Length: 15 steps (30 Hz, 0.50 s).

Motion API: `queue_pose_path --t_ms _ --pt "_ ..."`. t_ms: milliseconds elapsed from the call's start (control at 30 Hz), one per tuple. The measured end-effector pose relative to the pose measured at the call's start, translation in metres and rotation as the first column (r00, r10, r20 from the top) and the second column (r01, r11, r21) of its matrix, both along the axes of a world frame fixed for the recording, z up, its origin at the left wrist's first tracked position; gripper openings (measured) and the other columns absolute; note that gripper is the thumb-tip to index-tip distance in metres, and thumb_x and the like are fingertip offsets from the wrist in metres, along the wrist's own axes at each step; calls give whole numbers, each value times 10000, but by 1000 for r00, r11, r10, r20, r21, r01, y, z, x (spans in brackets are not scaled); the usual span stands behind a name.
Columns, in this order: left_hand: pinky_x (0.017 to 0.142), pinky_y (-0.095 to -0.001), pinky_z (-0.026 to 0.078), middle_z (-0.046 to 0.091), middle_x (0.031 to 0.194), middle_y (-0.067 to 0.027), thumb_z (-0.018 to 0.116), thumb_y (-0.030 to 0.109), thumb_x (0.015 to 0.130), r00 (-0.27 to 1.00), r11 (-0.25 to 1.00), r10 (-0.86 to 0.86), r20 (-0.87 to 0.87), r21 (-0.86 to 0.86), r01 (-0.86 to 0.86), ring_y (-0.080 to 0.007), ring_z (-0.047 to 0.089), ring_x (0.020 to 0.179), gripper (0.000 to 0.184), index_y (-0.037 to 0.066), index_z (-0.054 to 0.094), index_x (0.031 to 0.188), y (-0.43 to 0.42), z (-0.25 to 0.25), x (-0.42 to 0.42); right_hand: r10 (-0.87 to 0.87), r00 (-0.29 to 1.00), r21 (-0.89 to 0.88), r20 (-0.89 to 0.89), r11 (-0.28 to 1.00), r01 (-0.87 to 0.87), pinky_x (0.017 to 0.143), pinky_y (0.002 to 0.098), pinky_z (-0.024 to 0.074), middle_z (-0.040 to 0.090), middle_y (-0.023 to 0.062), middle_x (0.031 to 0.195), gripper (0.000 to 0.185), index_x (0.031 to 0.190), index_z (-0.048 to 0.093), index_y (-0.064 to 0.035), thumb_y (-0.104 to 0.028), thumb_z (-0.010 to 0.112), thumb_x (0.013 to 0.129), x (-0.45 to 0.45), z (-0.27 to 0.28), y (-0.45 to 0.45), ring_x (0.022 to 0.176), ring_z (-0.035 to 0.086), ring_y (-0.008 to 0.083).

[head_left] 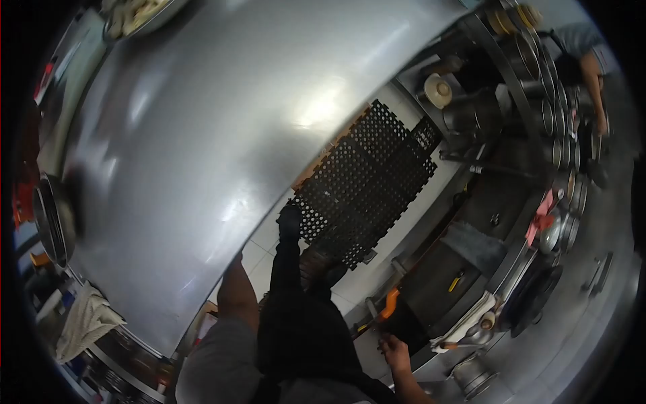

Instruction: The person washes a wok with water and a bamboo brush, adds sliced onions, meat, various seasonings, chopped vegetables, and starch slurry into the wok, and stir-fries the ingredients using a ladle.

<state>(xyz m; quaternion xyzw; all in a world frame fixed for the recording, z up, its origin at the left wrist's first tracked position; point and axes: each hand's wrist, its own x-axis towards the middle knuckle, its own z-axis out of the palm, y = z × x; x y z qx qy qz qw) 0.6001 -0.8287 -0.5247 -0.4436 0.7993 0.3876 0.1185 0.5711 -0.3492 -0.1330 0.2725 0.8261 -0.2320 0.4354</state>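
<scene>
My right hand point(396, 352) hangs low beside my right leg, its fingers loosely bent and a little apart, with nothing visible in them. Just above it an orange handle-like piece point(389, 304) stands out at the near end of a dark lower shelf point(431, 289). My left forearm point(237, 291) reaches to the edge of the large steel table point(202, 135). The table edge hides my left hand, so its fingers do not show.
A black perforated mat point(367, 178) covers part of the tiled floor. Pots point(474, 114) crowd the rack at right, where another person's arm point(595, 91) reaches in. A grey cloth point(474, 246) lies on the lower shelf. Pans point(52, 219) and a towel point(87, 322) are at left.
</scene>
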Motion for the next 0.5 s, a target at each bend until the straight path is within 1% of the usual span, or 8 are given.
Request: queue_pose_path --t_ms 67,133,200,233,267,300,433,500 --pt "647 -450 436 617 772 -135 657 450 756 955 937 -266 133 -198 288 -327 585 723 416 39 608 716 17 23 2 -47 999 -40 -3 998 47 574 267 499 666 119 759 251 1051 631 2 -124 606 836 17 -10 12 645 642 141" --pt "655 -441 451 618 771 -150 663 405 755 921 924 -273 278 -191 331 -341 588 749 368 40 611 751 33 10 15 -98 994 -88 -47 992 94 574 264 499 664 109 750 249 1050 632 2 -124 606 837 32 -18 20 646 642 139" --pt "707 -392 482 620 880 -133 656 322 768 991 992 109 -73 -49 -113 -296 603 819 308 35 609 868 52 -33 44 -115 989 -145 -89 984 102 571 258 498 659 86 743 248 1047 633 3 -132 612 840 51 -26 37 643 640 135" --pt "638 -341 478 595 923 -93 577 204 795 815 763 553 -173 498 -412 -238 584 777 206 63 572 945 57 -18 43 -123 990 -162 -74 981 109 571 258 498 659 86 743 248 1047 633 3 -132 612 840 59 -26 45 643 640 135" --pt "569 -291 474 570 967 -53 499 86 822 400 215 916 19 821 -529 -179 566 734 203 91 536 1021 61 -1 41 -105 994 -152 -43 984 98 572 257 497 660 89 751 250 1049 632 2 -135 614 841 62 -28 53 646 639 134" --pt "572 -254 449 562 961 -30 487 67 808 225 147 974 33 664 -733 -159 560 795 176 106 531 974 85 27 10 -80 997 -143 -11 987 78 574 255 496 661 93 760 252 1051 631 0 -138 617 841 65 -32 61 648 638 133" --pt "758 -333 536 534 946 -42 434 -30 814 377 291 924 -71 770 -568 -210 561 946 161 102 502 877 129 58 -27 -40 998 -125 -55 992 32 579 273 498 662 102 747 242 1039 630 -1 -138 617 840 93 -54 92 652 646 142" --pt "806 -374 560 512 907 -62 376 -92 808 333 238 943 -8 716 -657 -242 588 924 210 70 477 894 145 55 -33 -52 997 -167 -53 985 42 585 277 499 663 103 757 239 1033 630 -2 -141 614 840 109 -46 94 668 657 155"
